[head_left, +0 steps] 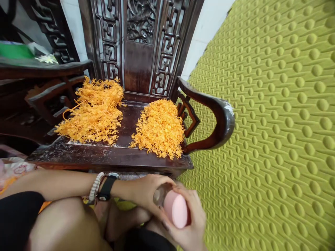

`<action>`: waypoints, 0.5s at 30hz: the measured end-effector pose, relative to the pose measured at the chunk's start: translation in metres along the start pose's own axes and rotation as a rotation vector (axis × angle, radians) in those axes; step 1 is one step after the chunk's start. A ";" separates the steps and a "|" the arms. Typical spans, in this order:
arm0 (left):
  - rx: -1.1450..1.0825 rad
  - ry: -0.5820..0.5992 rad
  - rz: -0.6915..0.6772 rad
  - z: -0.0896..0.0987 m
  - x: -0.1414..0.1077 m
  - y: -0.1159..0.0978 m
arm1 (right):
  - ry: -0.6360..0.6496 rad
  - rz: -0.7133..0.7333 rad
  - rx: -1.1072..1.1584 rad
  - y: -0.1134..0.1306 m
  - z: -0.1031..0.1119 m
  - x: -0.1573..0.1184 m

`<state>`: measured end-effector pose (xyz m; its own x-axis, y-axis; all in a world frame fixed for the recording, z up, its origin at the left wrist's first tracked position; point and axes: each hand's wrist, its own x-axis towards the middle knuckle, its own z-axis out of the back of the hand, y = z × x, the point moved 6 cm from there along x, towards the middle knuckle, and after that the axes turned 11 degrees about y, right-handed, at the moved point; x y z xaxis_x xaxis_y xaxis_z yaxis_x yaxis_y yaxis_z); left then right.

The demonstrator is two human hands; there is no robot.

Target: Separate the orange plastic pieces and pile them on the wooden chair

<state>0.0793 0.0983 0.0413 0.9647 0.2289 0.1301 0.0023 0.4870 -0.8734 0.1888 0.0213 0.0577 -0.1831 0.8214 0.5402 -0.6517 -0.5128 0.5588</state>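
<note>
Low over my lap, at the lower middle of the view, my left hand (pixel 146 191) wraps round a clear, brownish round object (pixel 160 194), perhaps a cup or bottle. My right hand (pixel 192 216) is closed round a pink, round-ended object (pixel 178 209) that touches it. How the two parts join is hidden by the fingers. Beyond my hands, a loose orange pile (pixel 96 115) of frilly plastic pieces lies on the left of a dark wooden seat (pixel 125 122). A second orange pile (pixel 161 127) lies on its right.
The seat has a carved back (pixel 138 62) and a curved right armrest (pixel 222 118). A yellow-green dimpled cover (pixel 274 122) fills the right side. At the upper left are a green container (pixel 15 50) and dark furniture. My bent legs (pixel 68 226) are below.
</note>
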 end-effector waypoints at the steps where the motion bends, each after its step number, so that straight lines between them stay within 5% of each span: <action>1: -0.062 0.018 -0.013 -0.001 -0.002 -0.002 | 0.009 0.000 0.028 0.008 0.007 0.009; 4: -0.108 0.071 0.003 0.002 -0.008 -0.008 | 0.075 -0.004 0.104 0.030 0.019 0.035; 7: -0.176 -0.050 0.017 0.005 -0.012 -0.007 | 0.168 0.053 0.100 0.050 0.021 0.057; 15: -0.286 -0.190 -0.218 0.005 -0.018 -0.002 | 0.312 0.310 0.045 0.078 0.017 0.091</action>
<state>0.0611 0.0972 0.0432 0.8680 0.3108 0.3874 0.3000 0.2935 -0.9077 0.1337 0.0513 0.1613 -0.5828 0.6597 0.4744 -0.4998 -0.7514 0.4309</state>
